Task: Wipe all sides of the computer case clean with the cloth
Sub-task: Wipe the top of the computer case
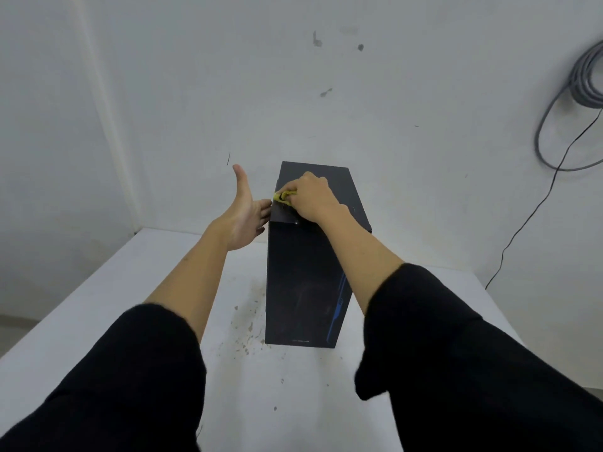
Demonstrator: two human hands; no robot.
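A black computer case (pixel 303 282) with a blue stripe on its near face stands upright on the white table (pixel 130 288). My right hand (pixel 313 197) rests on the case's top near its left edge and grips a bunched yellow cloth (pixel 283 196), most of which is hidden under the fingers. My left hand (pixel 244 216) is beside the case's upper left side, thumb pointing up, fingers straight and touching the left panel near the top edge.
White walls stand close behind and to the left of the table. Coiled grey cables (pixel 574 102) hang on the wall at the right, and a thin black wire (pixel 528 220) runs down from them. Brown stains (pixel 251 324) mark the table left of the case's base.
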